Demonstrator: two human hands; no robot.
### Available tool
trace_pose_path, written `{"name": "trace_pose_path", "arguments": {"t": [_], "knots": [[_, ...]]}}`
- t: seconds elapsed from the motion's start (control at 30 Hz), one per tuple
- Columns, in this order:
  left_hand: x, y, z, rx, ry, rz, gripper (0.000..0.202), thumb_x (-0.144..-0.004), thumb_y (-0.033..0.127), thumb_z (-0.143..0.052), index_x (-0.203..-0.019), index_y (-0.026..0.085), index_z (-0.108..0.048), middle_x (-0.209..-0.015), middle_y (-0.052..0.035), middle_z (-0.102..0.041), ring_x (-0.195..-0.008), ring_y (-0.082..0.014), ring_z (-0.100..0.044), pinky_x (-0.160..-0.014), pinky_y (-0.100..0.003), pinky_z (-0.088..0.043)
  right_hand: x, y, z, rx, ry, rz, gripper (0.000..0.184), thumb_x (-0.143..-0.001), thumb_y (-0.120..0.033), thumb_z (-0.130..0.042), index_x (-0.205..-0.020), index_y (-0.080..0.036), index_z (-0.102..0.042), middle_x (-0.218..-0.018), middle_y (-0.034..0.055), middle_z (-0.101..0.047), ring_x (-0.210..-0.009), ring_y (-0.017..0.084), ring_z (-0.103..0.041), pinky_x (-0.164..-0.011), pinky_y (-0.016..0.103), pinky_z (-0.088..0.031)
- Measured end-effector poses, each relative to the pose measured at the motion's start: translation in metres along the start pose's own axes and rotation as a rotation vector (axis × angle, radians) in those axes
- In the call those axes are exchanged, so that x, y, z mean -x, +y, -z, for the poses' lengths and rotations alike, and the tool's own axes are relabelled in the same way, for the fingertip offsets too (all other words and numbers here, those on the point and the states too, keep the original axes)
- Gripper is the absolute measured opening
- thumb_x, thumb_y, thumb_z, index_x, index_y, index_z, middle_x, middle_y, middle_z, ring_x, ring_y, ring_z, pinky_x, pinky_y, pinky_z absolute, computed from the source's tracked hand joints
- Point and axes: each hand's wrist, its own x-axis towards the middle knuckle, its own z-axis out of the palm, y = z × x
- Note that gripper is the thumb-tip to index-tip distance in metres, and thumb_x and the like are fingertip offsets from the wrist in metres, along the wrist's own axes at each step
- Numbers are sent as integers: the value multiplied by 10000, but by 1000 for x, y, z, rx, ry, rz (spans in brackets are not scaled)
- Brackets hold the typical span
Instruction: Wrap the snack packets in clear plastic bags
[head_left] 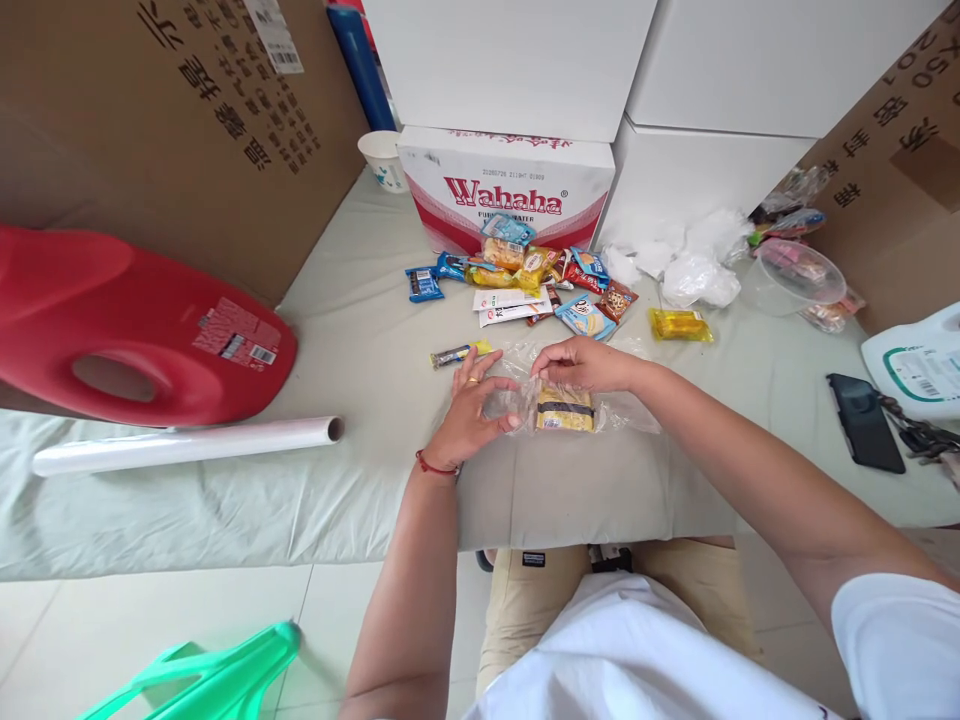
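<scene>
A clear plastic bag (pixel 628 408) lies on the table in front of me with a yellow snack packet (pixel 564 410) under or inside its film; a dark band crosses the packet. My right hand (pixel 581 365) pinches the film at the packet's upper left. To the left, my left hand (pixel 478 405) is at the bag's edge with thumb and fingers curved but apart; whether it touches the film is hard to see. Just beyond its fingertips lies a small yellow-and-grey wrapped snack bar (pixel 459 354). Past both hands is a pile of wrapped snacks (pixel 517 275).
Behind the snacks stands a Wahaha carton (pixel 510 190) beside a paper cup (pixel 384 160). At left are a red jug (pixel 135 330) and a white film roll (pixel 187 445). Crumpled plastic (pixel 701 260), a clear bowl (pixel 795 278), a phone (pixel 866 422) and a white bottle (pixel 919 362) are at right.
</scene>
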Motion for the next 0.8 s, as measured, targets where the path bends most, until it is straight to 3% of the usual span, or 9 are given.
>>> {"name": "trace_pose_path", "arguments": {"t": [0.2, 0.33, 0.47, 0.57, 0.6, 0.67, 0.8], "knots": [[2, 4, 0, -71, -125, 14, 589, -643, 654, -871, -1056, 248, -766, -1705, -95, -323, -1617, -443, 38, -1266, -702, -70, -2, 10, 1, -22, -23, -69, 309, -881, -341, -591, -1042, -129, -747, -848, 8, -706, -743, 127, -576, -711, 242, -427], [7, 1, 3, -104, -126, 14, 401, -729, 478, -841, -1057, 260, -767, -1732, -57, -268, -1619, -433, 48, -1249, -725, -79, 1, 11, -3, 60, 2, -85, 253, -896, -274, -579, -1021, -143, -756, -941, 32, -757, -821, 142, -633, -743, 237, -449], [12, -2, 4, -161, -147, 33, 520, -722, 395, -835, -1225, 309, -735, -1709, -72, -328, -1621, -435, 0, -1227, -760, -75, 2, 3, 0, 168, -20, -105, 240, -899, -186, -566, -1021, -160, -772, -926, 21, -776, -815, 140, -656, -727, 221, -442], [16, 1, 4, -133, -113, 45, 232, -792, 398, -779, -994, 283, -776, -1687, -38, -381, -1624, -423, -18, -1223, -770, -62, 2, -7, 2, 274, -29, -149, 253, -893, -125, -564, -1013, -159, -785, -907, 14, -781, -789, 132, -651, -690, 210, -414], [18, 2, 5, -99, -83, 47, 146, -832, 398, -744, -905, 273, -765, -1672, -21, -408, -1627, -407, -32, -1228, -765, -61, 1, -10, 2, 312, -26, -165, 262, -900, -111, -557, -1016, -155, -788, -912, 14, -782, -784, 127, -645, -680, 208, -399], [22, 3, 8, -6, -19, 41, 164, -904, 400, -676, -822, 270, -730, -1621, -3, -486, -1628, -366, -106, -1246, -744, -69, 1, -16, 0, 373, -19, -187, 275, -918, -97, -546, -1029, -143, -793, -915, 19, -781, -773, 121, -629, -663, 210, -365], [32, -1, 12, 168, 53, 42, 205, -985, 388, -583, -835, 285, -677, -1456, -22, -656, -1556, -294, -357, -1276, -690, -141, 1, -21, -2, 416, 1, -203, 275, -923, -86, -556, -1042, -119, -801, -902, 42, -772, -762, 126, -594, -657, 230, -323]]}}
